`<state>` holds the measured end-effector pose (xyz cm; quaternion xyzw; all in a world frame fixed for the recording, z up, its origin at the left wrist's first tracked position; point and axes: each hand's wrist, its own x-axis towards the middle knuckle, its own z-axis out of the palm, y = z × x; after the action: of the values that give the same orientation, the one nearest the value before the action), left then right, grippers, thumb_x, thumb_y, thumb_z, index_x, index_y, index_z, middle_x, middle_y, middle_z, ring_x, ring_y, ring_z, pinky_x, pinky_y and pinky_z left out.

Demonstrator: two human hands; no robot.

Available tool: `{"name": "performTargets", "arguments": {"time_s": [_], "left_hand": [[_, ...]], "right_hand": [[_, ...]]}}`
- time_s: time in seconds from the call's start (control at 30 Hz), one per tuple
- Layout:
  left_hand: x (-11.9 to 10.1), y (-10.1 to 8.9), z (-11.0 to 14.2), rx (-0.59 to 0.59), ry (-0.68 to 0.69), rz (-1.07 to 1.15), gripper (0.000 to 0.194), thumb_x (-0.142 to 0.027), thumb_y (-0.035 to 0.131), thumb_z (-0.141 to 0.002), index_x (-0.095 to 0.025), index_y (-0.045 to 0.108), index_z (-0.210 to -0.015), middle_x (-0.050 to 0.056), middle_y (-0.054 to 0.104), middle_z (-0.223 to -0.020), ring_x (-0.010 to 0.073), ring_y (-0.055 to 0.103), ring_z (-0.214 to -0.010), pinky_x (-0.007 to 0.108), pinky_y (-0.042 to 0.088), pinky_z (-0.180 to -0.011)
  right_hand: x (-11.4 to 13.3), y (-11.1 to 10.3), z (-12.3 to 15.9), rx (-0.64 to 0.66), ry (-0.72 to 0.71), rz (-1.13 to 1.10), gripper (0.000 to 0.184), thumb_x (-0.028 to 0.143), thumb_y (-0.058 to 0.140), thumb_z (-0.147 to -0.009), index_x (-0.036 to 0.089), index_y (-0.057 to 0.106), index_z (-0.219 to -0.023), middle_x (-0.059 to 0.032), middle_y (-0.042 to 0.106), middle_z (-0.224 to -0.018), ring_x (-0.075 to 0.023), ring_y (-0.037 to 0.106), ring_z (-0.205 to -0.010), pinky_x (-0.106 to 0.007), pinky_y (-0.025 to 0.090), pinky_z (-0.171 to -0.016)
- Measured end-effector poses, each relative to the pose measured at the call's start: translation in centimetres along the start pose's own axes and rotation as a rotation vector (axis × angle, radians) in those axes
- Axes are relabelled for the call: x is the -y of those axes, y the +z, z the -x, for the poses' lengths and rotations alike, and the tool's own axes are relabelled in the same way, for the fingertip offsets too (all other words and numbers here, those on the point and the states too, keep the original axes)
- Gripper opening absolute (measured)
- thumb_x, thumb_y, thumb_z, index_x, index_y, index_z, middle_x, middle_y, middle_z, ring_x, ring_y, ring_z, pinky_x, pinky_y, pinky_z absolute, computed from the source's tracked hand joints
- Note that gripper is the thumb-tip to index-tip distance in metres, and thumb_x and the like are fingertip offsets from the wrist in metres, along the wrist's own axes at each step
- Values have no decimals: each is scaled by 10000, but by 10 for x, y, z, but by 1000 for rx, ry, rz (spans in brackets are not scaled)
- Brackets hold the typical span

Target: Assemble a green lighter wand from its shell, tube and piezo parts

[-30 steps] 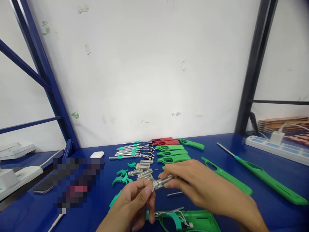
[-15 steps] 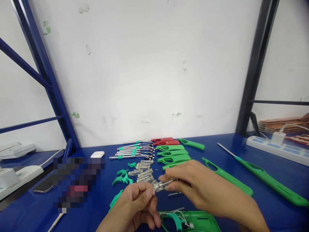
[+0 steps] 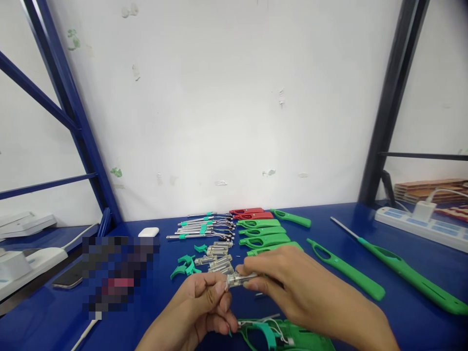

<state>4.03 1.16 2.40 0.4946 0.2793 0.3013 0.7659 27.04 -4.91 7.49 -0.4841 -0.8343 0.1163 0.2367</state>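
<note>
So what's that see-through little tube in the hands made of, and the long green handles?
The small tube, pinched between the left hand and right hand, looks like clear plastic with a shiny metal end; it could be glass. The green handles look like moulded plastic, matte and evenly coloured.

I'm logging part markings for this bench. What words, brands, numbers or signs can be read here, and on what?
None can be read.
Clear part held by left hand and right hand: no marking shows.
Green shells, red shells, power strip, white case: no print visible.
Pixelated patch: unreadable.
</note>
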Motion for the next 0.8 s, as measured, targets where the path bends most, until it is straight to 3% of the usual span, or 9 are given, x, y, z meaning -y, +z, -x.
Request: {"name": "performTargets", "arguments": {"time_s": [0.33,0.6,0.8], "left_hand": [[-2,-2,0,-2,41,-10,545,-574,1001,-760,-132,682,-743,-18,612,-717,75,663,-614,122,485,-562],[2,-4,1,-40,52,-71,581,-634,979,-755,-143,668,-769,-19,625,-687,73,664,-581,117,458,-540],[2,-5,-3,-54,70,-96,613,-644,1007,-704,-144,651,-713,-32,578,-633,87,657,-532,141,458,-522]], "right_hand": [[6,3,-3,-2,10,33,271,132,538,-1071,245,464,-837,82,518,-705,-124,419,-659,-296,285,-655],[10,3,-2,8,16,111,275,111,547,-1045,252,449,-831,84,469,-671,-139,330,-621,-305,250,-619],[14,5,-5,30,1,219,244,28,553,-965,265,573,-911,44,644,-770,-150,449,-627,-319,204,-591]]}}
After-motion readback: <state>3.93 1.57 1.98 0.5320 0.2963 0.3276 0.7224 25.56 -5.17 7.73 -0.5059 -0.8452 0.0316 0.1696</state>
